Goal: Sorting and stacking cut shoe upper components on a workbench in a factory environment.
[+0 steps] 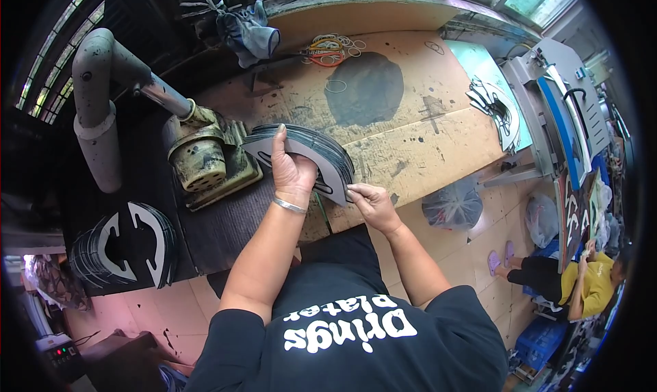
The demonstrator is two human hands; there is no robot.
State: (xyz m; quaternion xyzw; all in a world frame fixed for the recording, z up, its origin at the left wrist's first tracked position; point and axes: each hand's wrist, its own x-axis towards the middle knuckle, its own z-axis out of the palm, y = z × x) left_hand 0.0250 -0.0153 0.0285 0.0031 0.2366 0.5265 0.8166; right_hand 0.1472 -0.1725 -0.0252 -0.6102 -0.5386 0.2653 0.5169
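A thick stack of curved grey-and-black cut pieces [321, 149] is held up over the table's front edge. My left hand [293, 171] grips it at the inner curve, the thumb lying on the pale top face. At the stack's right tip my right hand [373, 204] pinches the end between thumb and fingers. Just left of the stack stands a dirty cream-coloured machine [202, 160] joined to a pipe. Two more stacks of curved pieces, a left one [102, 251] and a right one [157, 245], rest on the black surface at the left.
Rubber bands [332, 49] lie at the table's back beside a dark round patch [365, 89]. Loose cut pieces [503, 115] sit on a light-green sheet at right, near a machine with a blue edge [564, 132]. A co-worker in yellow [587, 286] is at far right.
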